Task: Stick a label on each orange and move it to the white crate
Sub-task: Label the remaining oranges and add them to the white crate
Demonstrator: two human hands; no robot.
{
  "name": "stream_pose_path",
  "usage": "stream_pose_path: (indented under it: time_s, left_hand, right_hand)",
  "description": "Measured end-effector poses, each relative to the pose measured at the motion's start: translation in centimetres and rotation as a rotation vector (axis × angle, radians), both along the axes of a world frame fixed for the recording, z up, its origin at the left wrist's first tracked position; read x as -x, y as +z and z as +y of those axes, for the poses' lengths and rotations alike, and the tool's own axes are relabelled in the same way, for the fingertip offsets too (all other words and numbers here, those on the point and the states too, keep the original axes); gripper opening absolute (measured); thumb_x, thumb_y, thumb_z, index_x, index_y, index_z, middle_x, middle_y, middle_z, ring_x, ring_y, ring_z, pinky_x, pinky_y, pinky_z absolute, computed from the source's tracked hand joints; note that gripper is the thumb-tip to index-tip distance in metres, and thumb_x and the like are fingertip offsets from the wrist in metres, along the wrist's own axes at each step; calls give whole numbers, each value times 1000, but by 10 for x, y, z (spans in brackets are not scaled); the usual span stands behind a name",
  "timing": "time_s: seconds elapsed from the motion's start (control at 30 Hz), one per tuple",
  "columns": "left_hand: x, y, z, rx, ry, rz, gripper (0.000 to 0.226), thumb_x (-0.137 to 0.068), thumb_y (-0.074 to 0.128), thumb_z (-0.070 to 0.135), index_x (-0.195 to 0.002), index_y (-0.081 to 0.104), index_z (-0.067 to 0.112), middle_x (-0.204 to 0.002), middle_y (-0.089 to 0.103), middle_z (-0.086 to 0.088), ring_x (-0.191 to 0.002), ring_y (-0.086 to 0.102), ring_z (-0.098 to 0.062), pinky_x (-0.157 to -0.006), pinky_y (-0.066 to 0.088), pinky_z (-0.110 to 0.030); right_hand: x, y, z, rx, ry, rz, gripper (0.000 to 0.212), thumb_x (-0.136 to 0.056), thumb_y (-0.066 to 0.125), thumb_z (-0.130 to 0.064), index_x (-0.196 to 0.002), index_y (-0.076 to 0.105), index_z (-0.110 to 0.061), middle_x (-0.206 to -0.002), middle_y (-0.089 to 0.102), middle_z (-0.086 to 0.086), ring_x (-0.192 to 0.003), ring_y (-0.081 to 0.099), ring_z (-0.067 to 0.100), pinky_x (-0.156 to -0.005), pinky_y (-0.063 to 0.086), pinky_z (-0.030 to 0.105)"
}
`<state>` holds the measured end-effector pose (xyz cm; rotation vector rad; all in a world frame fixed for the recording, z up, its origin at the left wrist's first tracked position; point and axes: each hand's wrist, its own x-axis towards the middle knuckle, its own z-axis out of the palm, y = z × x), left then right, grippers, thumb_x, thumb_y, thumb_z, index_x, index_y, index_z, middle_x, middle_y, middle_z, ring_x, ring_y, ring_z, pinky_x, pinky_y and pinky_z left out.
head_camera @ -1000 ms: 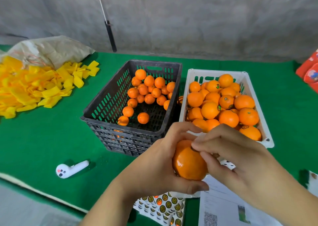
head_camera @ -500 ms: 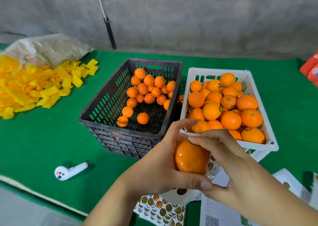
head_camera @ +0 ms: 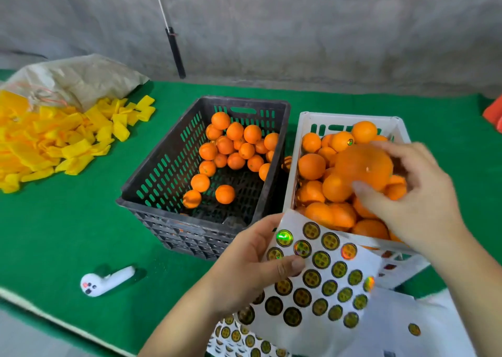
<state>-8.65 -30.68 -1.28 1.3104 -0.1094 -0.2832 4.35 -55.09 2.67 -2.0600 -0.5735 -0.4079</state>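
Observation:
My right hand holds an orange over the white crate, thumb and fingers curled round it just above the pile of labelled oranges inside. My left hand grips a white sheet of round holographic labels in front of the crates, thumb pressed on the sheet. The black crate, left of the white one, holds several smaller oranges at its far right side.
More label sheets and white paper lie at the near edge. A small white device lies on the green mat at lower left. Yellow wrappers and a tan sack are at far left. A red object sits at right.
My right hand took the orange from my left hand and carried it up and right over the white crate. My left hand picked up the label sheet.

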Motion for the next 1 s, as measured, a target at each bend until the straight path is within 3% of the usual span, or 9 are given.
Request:
stream_pose_path:
  time_s: [0.17, 0.27, 0.37, 0.47, 0.53, 0.63, 0.73, 0.83, 1.0]
  left_hand:
    - [-17, -2, 12, -109, 107, -41, 38, -99, 69, 10, -136, 62, 19, -131, 71, -16, -121, 68, -38, -102, 55, -55]
    - [-34, 0, 27, -106, 147, -38, 36, -99, 67, 8, -135, 62, 16, -129, 71, -17, -117, 70, -38, -95, 60, -48]
    - [-62, 0, 50, -118, 120, -54, 37, -98, 68, 8, -134, 62, 12, -131, 70, -17, -118, 70, -38, -94, 60, -45]
    - [-107, -7, 71, -111, 25, -49, 26, -99, 70, 17, -125, 69, 20, -126, 74, -12, -111, 73, -33, -89, 61, -39]
    - [-149, -28, 88, -191, 49, -23, 17, -105, 61, 25, -118, 72, 21, -117, 76, -8, -103, 73, -26, -86, 60, -37]
    - [-213, -76, 120, -842, 239, 20, 20, -107, 54, 26, -118, 69, 20, -120, 72, -9, -104, 67, -22, -88, 54, -42]
    - [-249, -129, 153, -1779, -293, 235, 66, -97, 66, 28, -157, 37, 26, -158, 35, -12, -137, 47, -40, -105, 48, -48]
    - [-261, -153, 163, -1941, -626, 353, 104, -91, 77, 23, -165, 5, 38, -170, 9, -10, -147, 34, -45, -106, 45, -54]
    - [-272, -155, 156, -2003, -578, 381, 74, -87, 81, 29, -152, 45, 20, -152, 40, -14, -136, 49, -41, -100, 51, -47]
  right_hand:
    - [-88, -22, 2, 509, -214, 214, 83, -90, 74, -52, -157, 44, -14, -151, 50, 21, -143, 40, 40, -120, 31, 52]
    - [-71, -32, 12, 179, 32, 433, 75, -88, 55, -79, -151, 51, -39, -154, 53, -6, -143, 47, 12, -118, 37, 43]
    - [-45, -35, 34, -160, 443, 769, 36, -100, 64, -45, -133, 67, -31, -141, 67, -1, -116, 70, 7, -94, 58, 23]
    - [-34, -60, 33, -78, 528, 656, 24, -98, 70, -31, -122, 75, -33, -118, 78, -5, -102, 75, 10, -79, 58, 15]
    - [-34, -71, 26, -151, 357, 559, 24, -97, 66, -36, -118, 76, -35, -107, 81, -6, -93, 77, 16, -73, 62, 27]
    - [-42, -89, 19, -483, 252, 603, 44, -92, 73, -45, -132, 71, -27, -120, 78, 3, -105, 77, 30, -76, 66, 46]
    - [-42, -103, 16, -674, 230, 679, 60, -85, 82, -49, -136, 68, -20, -124, 76, 13, -106, 76, 39, -79, 61, 60]
    - [-34, -107, 16, -742, 161, 722, 63, -79, 88, -48, -130, 71, -16, -119, 77, 17, -101, 76, 41, -75, 62, 59]
    - [-17, -110, 8, -839, 44, 697, 44, -80, 80, -26, -122, 75, -12, -109, 78, 22, -92, 77, 47, -69, 58, 68]
